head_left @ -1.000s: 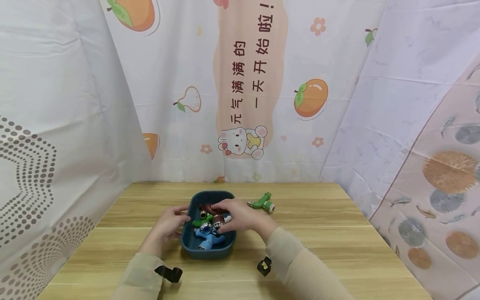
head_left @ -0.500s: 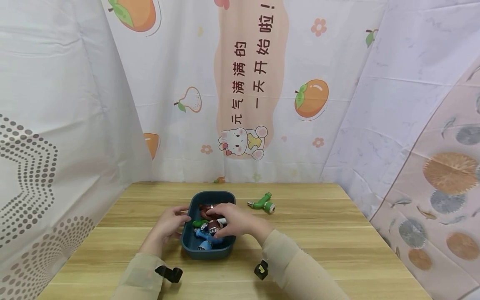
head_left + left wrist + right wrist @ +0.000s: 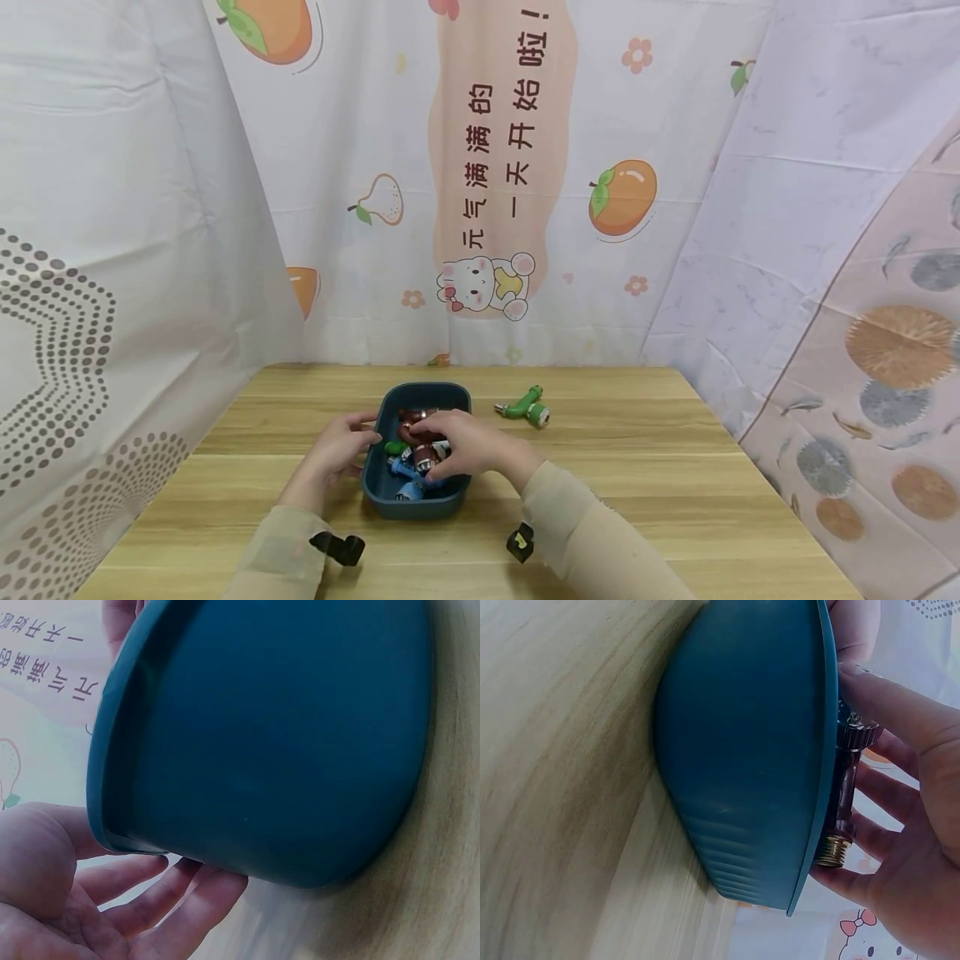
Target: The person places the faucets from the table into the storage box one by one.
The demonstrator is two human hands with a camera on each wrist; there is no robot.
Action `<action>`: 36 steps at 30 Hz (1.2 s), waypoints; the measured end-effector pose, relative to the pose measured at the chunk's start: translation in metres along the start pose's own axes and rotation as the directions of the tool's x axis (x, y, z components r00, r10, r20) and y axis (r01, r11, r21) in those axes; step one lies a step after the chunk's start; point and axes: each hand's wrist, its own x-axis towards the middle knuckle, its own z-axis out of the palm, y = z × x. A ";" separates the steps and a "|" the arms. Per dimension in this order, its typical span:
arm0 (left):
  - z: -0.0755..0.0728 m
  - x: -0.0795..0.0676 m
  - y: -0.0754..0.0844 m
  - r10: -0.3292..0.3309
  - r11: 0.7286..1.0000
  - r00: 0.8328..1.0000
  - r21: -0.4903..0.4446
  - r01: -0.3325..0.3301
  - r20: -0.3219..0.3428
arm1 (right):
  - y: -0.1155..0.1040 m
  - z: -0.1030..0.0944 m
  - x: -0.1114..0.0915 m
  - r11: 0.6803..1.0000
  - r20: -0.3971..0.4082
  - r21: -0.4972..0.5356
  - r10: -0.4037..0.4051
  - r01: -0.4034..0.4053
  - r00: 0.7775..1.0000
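A dark teal plastic tub stands on the table with several taps inside. My left hand holds its left side, the thumb at the rim and the fingers against the outer wall. Over the tub, my right hand grips a dark red-brown tap, whose brass threaded end shows above the rim in the right wrist view. A blue tap lies at the near end of the tub. Part of a green tap shows beside the held one. Another red-brown piece lies farther back, partly hidden by the right hand.
A green tap lies on the wooden table, right of the tub and behind the right hand. Printed curtains hang beyond the table's back and sides. A black camera mount sits at each wrist.
My right hand has shifted slightly left and nearer with the red-brown tap, which now covers more of the green and blue taps in the tub. The left hand and tub have stayed put.
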 end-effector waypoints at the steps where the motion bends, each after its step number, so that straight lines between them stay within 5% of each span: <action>1: 0.000 0.000 0.000 -0.004 1.000 1.000 -0.005 0.004 -0.002 | 0.000 0.000 0.000 1.000 0.001 0.007 0.005 -0.005 1.000; 10: 0.000 0.000 0.000 -0.006 1.000 1.000 -0.008 0.006 -0.002 | 0.000 0.002 0.001 1.000 0.006 -0.022 0.006 -0.006 1.000; 19: 0.000 -0.001 0.001 0.002 1.000 1.000 0.003 -0.002 0.000 | -0.004 -0.006 -0.007 0.996 -0.010 0.019 0.091 -0.091 0.996; 36: 0.001 -0.004 0.002 -0.005 1.000 1.000 0.002 0.005 -0.006 | 0.003 -0.018 -0.009 1.000 -0.066 0.024 -0.002 0.004 0.998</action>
